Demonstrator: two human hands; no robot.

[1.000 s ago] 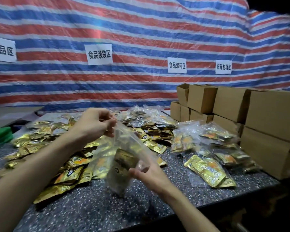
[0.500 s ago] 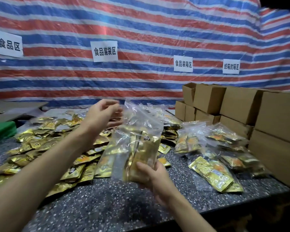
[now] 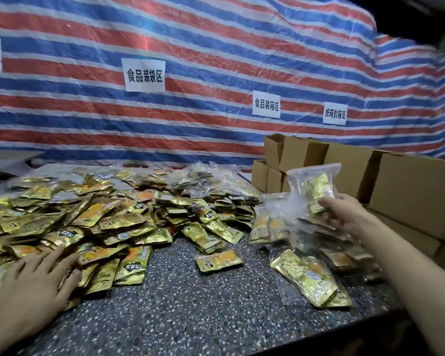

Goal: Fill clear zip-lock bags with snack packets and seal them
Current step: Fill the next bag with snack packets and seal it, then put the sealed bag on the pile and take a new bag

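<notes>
Left hand (image 3: 34,283) now off the bag, spread flat on loose snack packets (image 3: 108,222), near left | right hand (image 3: 344,214) alone grips zip-lock bag (image 3: 314,186), swung right above filled-bag pile (image 3: 303,268) | likely finished, seal unclear; next fill starting | cardboard boxes (image 3: 409,191) far right

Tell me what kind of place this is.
Probably a makeshift food-packing workshop: paper zone signs hang on a striped tarp, gold snack packets are heaped on the speckled table, and the right hand holds a filled clear bag near stacked cardboard boxes.
</notes>
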